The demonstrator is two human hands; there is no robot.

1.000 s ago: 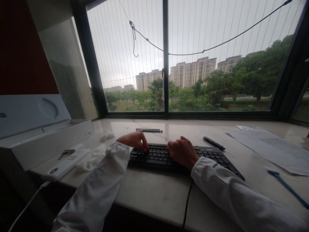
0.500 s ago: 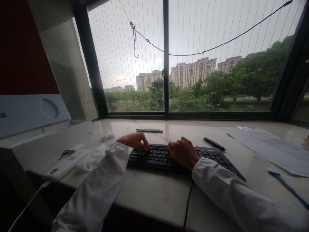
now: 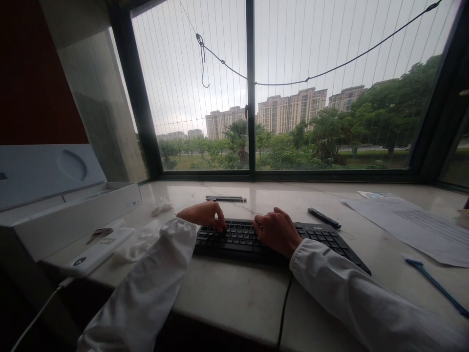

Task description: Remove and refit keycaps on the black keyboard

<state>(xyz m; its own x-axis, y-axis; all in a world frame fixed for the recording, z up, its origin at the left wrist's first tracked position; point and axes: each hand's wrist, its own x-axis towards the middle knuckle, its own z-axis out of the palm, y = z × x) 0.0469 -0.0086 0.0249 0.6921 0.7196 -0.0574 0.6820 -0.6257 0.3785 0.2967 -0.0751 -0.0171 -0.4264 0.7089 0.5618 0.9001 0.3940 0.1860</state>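
A black keyboard [image 3: 240, 239] lies on the pale stone counter, its cable running off the front edge. My left hand [image 3: 205, 215] reaches over the keyboard's left part, thumb and fingers pinched together and pointing down at the keys. Whatever sits between those fingertips, if anything, is too small to make out. Over the middle of the keyboard rests my right hand [image 3: 278, 230], with its fingers curled in and the fingertips near the upper keys. Its grip is hidden from this side. Both arms wear white sleeves.
To the left stand an open white box [image 3: 84, 210], a white power bank [image 3: 93, 254] with a cable, and crumpled plastic [image 3: 141, 242]. Dark strips [image 3: 226, 199] lie behind the keyboard. On the right are a black bar [image 3: 324, 218], papers [image 3: 406, 225] and a blue tool [image 3: 436, 286].
The view has shifted very slightly. Both hands keep nearly the same places on the keyboard, with only a tiny movement of the left fingers.
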